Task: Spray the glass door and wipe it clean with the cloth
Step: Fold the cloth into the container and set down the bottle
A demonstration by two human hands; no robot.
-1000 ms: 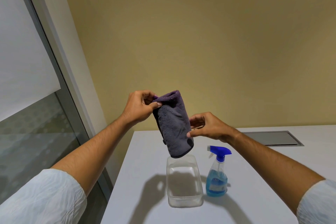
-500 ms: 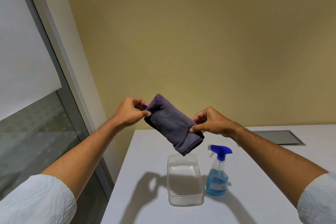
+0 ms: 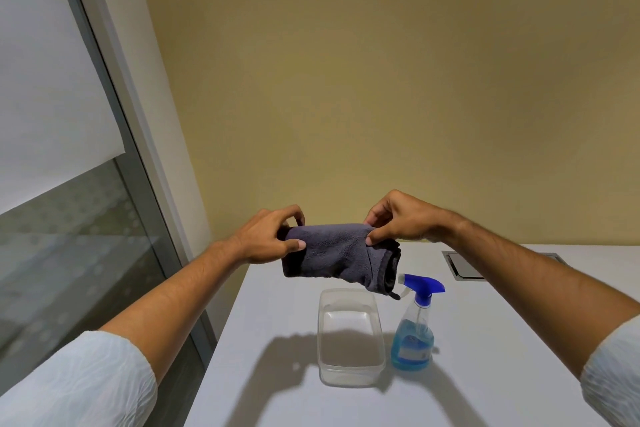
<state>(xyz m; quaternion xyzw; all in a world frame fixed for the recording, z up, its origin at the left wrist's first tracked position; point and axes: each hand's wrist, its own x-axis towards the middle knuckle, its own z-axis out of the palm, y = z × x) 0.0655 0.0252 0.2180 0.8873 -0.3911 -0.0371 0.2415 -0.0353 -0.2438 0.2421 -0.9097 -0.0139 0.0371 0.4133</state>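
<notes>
A folded dark grey cloth (image 3: pixel 337 255) hangs level in the air above the white table (image 3: pixel 277 399). My left hand (image 3: pixel 266 236) pinches its left end and my right hand (image 3: pixel 398 218) pinches its top right edge. Below and to the right stands a clear spray bottle (image 3: pixel 414 336) with blue liquid and a blue trigger head. The glass door (image 3: pixel 69 253) with its grey frame fills the left side, its upper pane frosted white.
A clear plastic tub (image 3: pixel 349 381) sits on the table right under the cloth, next to the bottle. A metal flap (image 3: pixel 464 265) is set into the tabletop at the back right. A yellow wall rises behind the table.
The cloth has swung from hanging upright to lying level. My right hand rose and moved right with its end. My left hand dropped a little.
</notes>
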